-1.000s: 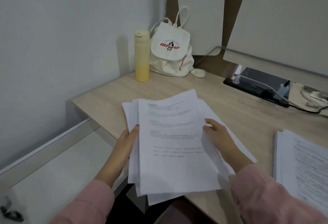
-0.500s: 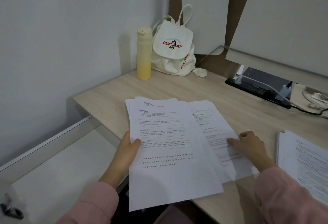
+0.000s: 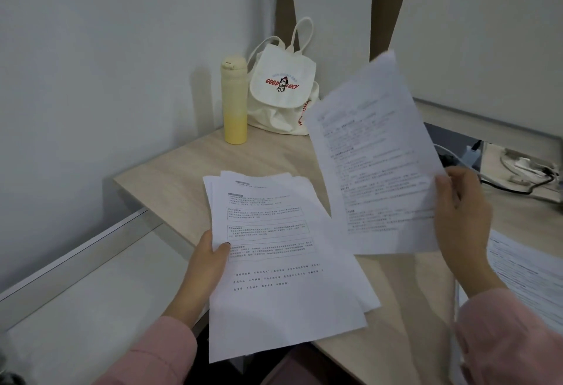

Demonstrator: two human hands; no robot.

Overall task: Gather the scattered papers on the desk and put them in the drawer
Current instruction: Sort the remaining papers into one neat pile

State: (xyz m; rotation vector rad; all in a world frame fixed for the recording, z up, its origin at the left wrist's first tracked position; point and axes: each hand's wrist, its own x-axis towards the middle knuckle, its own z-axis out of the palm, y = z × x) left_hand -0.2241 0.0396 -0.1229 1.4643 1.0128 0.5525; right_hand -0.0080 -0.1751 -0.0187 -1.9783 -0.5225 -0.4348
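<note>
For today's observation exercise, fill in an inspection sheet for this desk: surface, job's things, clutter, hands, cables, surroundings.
Surface: light wooden desk.
Job's things: paper stack, over the desk edge; single sheet, raised; another paper pile, right edge.
Clutter: yellow bottle and canvas bag, back corner.
Hands: left hand grips the stack; right hand holds the sheet.
Cables: black and white cables, far right.
Surroundings: white wall behind; no drawer clearly seen.

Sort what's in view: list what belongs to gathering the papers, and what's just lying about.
Job: stack in left hand, sheet in right hand, pile on desk, far right.
Lying about: yellow bottle, white bag, cables.
</note>
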